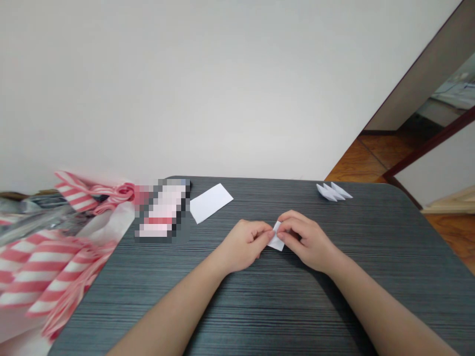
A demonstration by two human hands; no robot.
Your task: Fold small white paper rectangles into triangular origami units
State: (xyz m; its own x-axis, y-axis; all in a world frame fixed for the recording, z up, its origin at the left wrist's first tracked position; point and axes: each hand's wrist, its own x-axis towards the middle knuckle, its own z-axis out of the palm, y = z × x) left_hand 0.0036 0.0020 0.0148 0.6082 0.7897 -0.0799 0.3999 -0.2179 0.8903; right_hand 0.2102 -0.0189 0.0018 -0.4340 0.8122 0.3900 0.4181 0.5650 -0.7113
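Note:
A small folded piece of white paper [276,243] is held just above or on the dark table, between my two hands. My left hand [248,243] pinches its left edge with thumb and fingers. From the other side my right hand [305,238] grips it with thumb and forefinger, the fingers curled. Parts of the paper are hidden behind my fingertips. Left of my hands lies a flat white paper rectangle [212,203]. Several pointed, folded white paper pieces [334,192] rest in a row near the table's far right.
The dark, streaked table [282,311] has rounded far corners and backs onto a white wall [222,89]. A blurred-out, phone-like object [163,207] lies at the far left. Red-and-white striped bags [48,269] crowd the table's left edge. Wooden floor [356,160] shows at right.

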